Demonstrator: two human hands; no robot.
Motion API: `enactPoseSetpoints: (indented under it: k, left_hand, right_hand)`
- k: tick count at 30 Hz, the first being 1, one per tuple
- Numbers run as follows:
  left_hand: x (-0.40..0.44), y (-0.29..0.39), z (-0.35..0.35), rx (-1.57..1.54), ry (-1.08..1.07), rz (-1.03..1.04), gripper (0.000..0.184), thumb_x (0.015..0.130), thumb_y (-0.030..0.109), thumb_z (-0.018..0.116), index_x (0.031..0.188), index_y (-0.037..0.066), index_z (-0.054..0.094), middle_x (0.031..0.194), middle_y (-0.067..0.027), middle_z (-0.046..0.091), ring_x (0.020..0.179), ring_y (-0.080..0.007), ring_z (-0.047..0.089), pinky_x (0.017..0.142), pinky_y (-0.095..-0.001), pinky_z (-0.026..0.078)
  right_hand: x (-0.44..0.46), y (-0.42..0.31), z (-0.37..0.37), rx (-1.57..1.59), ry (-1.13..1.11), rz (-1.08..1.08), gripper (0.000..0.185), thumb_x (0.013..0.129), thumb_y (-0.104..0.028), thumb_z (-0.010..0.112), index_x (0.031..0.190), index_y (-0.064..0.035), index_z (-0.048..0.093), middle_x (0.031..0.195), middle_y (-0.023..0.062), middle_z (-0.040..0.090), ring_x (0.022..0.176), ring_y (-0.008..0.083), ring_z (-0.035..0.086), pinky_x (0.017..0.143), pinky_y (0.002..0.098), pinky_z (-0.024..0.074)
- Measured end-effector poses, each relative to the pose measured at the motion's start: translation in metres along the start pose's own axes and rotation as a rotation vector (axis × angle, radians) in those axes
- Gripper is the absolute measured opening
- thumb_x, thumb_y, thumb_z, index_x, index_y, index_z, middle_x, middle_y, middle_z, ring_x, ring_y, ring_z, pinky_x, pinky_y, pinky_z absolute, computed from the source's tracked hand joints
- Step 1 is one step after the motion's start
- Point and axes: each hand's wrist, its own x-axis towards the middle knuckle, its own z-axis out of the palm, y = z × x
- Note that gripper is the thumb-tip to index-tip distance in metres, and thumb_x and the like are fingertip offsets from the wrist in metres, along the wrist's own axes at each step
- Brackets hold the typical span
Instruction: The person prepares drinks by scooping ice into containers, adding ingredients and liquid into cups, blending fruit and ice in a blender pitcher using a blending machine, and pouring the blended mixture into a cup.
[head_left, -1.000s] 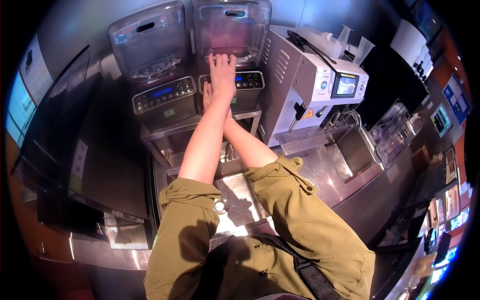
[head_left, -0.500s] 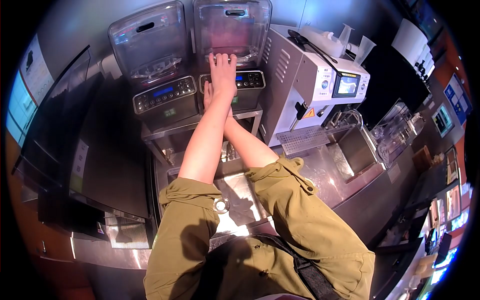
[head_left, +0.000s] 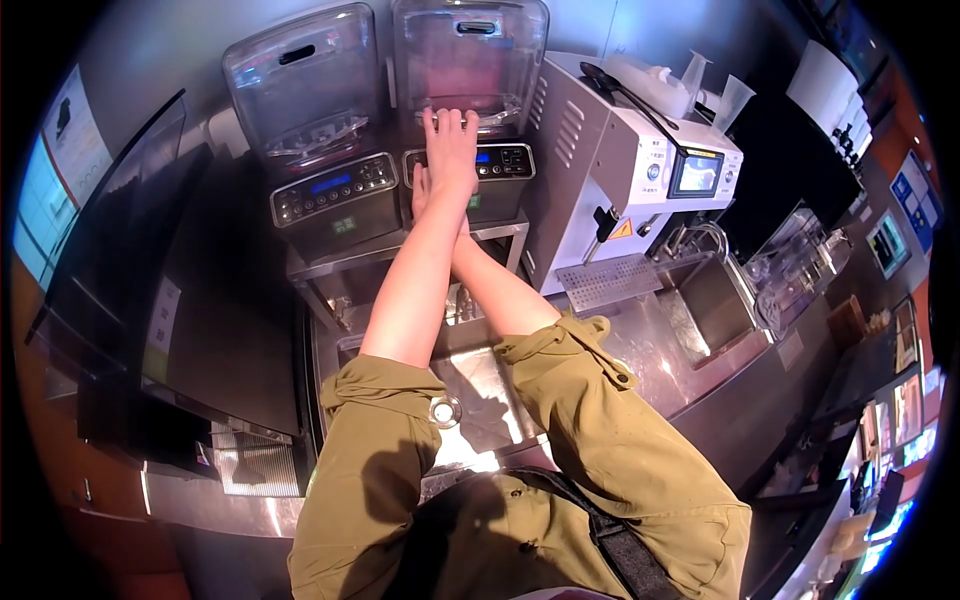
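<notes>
Two blenders stand side by side under clear covers. My left hand reaches over the right blender's control panel. Its fingers are spread, with the tips at the lower edge of the clear cover; whether they press on it I cannot tell. Reddish contents show through that cover. My forearms cross, and my right hand lies under the left wrist, against the front of the same blender. Its visible fingers point up, straight, at the panel's left part; the rest is hidden. To the left is the other blender, its display lit blue.
A white machine with a screen stands to the right, with a black spoon and plastic cups on top. Beyond its drip tray is a sink. A dark cabinet with a raised panel stands left.
The view has shifted very slightly. My left fingers look a little more spread at the cover's edge; both hands stay at the right blender.
</notes>
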Motion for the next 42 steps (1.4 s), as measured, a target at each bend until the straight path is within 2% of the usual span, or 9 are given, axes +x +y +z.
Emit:
enactPoseSetpoints:
  k: [1,16,28,42]
  left_hand:
    - [-0.0002,0.0002,-0.0007,-0.001,-0.011,-0.003,0.095,0.041,0.023,0.081,0.124,0.007,0.038,0.113,-0.0119,0.045,0.118,-0.0287,0.037,0.109,-0.0470,0.015]
    - [-0.0002,0.0000,-0.0007,-0.011,-0.007,-0.005,0.094,0.041,0.022,0.082,0.123,0.007,0.038,0.112,-0.0114,0.045,0.118,-0.0287,0.037,0.109,-0.0463,0.016]
    - [-0.0005,0.0001,-0.0030,0.017,-0.022,-0.008,0.099,0.039,0.026,0.084,0.124,0.008,0.038,0.112,-0.0113,0.045,0.118,-0.0284,0.037,0.110,-0.0463,0.015]
    - [-0.0008,0.0000,-0.0003,-0.001,-0.001,-0.008,0.086,0.051,0.021,0.078,0.126,0.008,0.038,0.114,-0.0118,0.045,0.119,-0.0288,0.037,0.110,-0.0467,0.014]
  right_hand:
    - [0.0003,-0.0006,-0.0005,0.003,-0.016,-0.002,0.057,0.089,-0.019,0.036,0.137,0.0092,0.022,0.145,0.0225,0.022,0.135,0.0333,0.021,0.110,0.0452,0.0167]
    - [-0.0005,-0.0003,0.0003,0.022,0.002,0.002,0.057,0.089,-0.019,0.037,0.136,0.0101,0.023,0.144,0.0230,0.024,0.134,0.0334,0.023,0.111,0.0444,0.0167]
    - [-0.0017,-0.0015,0.0008,0.021,0.017,0.014,0.056,0.089,-0.019,0.036,0.136,0.0101,0.023,0.144,0.0232,0.023,0.135,0.0324,0.023,0.111,0.0433,0.0162]
    - [-0.0012,-0.0012,-0.0033,0.053,-0.028,0.024,0.056,0.089,-0.017,0.035,0.136,0.0107,0.023,0.144,0.0233,0.023,0.135,0.0325,0.023,0.111,0.0426,0.0160]
